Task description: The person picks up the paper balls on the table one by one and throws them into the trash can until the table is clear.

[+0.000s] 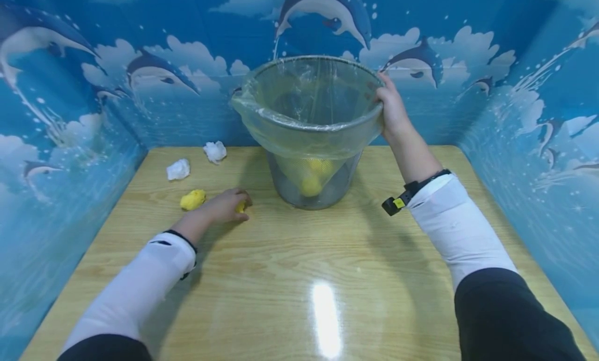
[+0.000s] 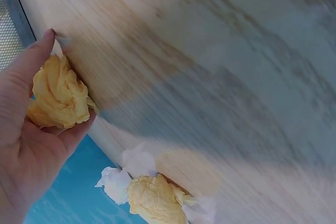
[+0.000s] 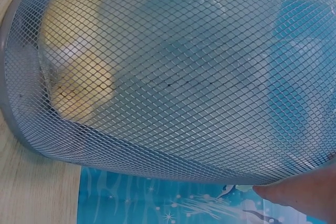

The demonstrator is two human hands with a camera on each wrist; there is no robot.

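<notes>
A yellow wad (image 2: 59,95) of crumpled paper was held in the left hand (image 1: 226,206), left of centre in the head view; in the left wrist view the thumb and curled fingers were seen closed round it, against the table (image 1: 299,278). The wad was judged very light, soft and springy, unlikely to slip and not fragile, so a loose pinch across its bulk would be enough. A second yellow wad (image 1: 193,199) lay just beside that hand, and two white wads (image 1: 178,169) (image 1: 215,151) were noted further back, toward the upper left of the tabletop. The bin (image 1: 311,137), a mesh basket lined with a clear bag (image 1: 281,111), stood at the centre back of the table, and yellow paper was seen at its bottom through the mesh. The bin's rim was gripped at its right side by the right hand (image 1: 390,108), fingers curled over the edge; only a fingertip showed in the right wrist view. The bin was judged light and stiff, easily tipped, with the liner slippery, so the rim was taken as the better hold. Blue dolphin-printed walls (image 1: 70,90) enclosed the table.
</notes>
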